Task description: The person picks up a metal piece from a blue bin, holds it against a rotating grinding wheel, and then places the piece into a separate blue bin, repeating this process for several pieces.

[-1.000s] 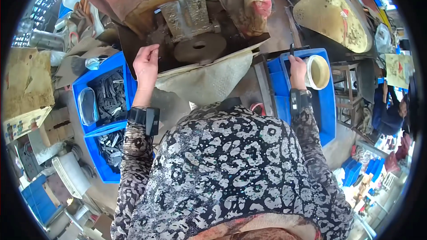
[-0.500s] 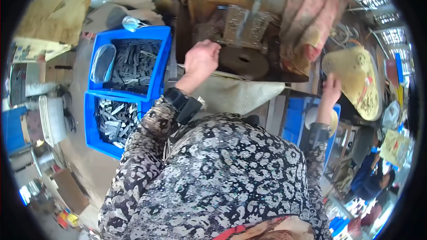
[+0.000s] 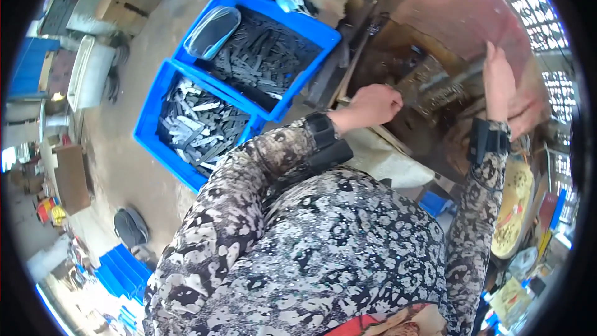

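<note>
- Press machine (image 3: pixel 435 87), a rusty brown metal block with a grey steel part at its middle, sits at the upper right, and both hands are at it; the left hand (image 3: pixel 373 104) is curled into a fist at the machine's near left edge, its grip closed, though what it closes on I cannot tell because the fingers hide it.
- Right hand (image 3: pixel 499 81) lies flat and upright against the reddish housing on the machine's right side; its fingers are stretched out, the grip open and holding nothing; a thin grey rod (image 3: pixel 451 78) runs slantwise between the two hands, just left of the right palm.
- Both wrists carry black bands; the sleeves are patterned grey, black and white; the person's own chest and shoulders fill the lower middle and hide the machine's front.
- Pale cloth or sheet (image 3: pixel 388 158) lies just below the left wrist, between the body and the machine.
- Two blue crates stand to the left, touching each other; the upper crate (image 3: pixel 311 28) holds dark metal strips and a clear plastic scoop (image 3: pixel 211 30); the lower crate (image 3: pixel 149 118) holds paler grey strips; both are well apart from the right hand and near the left elbow.
- Concrete floor (image 3: pixel 118 168) lies beyond the crates, with cardboard boxes further left.
</note>
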A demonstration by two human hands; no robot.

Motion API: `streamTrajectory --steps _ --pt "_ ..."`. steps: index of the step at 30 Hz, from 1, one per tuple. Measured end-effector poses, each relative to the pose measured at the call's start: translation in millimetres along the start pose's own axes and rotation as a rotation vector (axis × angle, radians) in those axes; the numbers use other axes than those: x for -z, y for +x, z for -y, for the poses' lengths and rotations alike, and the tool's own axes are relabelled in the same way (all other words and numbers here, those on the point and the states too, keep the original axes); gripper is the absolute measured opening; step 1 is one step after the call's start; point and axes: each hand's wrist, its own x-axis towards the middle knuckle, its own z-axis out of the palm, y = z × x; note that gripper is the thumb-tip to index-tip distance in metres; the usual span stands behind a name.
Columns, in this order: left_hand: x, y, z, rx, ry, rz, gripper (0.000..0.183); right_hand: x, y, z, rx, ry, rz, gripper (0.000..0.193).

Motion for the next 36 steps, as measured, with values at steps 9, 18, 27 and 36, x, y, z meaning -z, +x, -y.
streamTrajectory --steps 9,18,27,36 --pt "-10.6 3.7 -8.7 0.074 -0.323 0.187 0.019 14.0 -11.3 -6.4 -0.099 -0.08 -0.076 0.046" --pt "-15.7 7.1 -6.7 0.082 -0.302 0.165 0.019 17.2 -2.5 0.8 -0.207 -0.003 0.085 0.05" --pt "-21.6 28.9 17.1 0.024 -0.092 -0.149 0.025 -9.6 -40.9 -10.5 -0.029 0.312 -0.019 0.036" --pt "-25.1 81.0 34.4 -0.211 0.415 -0.044 0.034 44.2 -216.6 21.2 0.241 0.823 0.069 0.007"
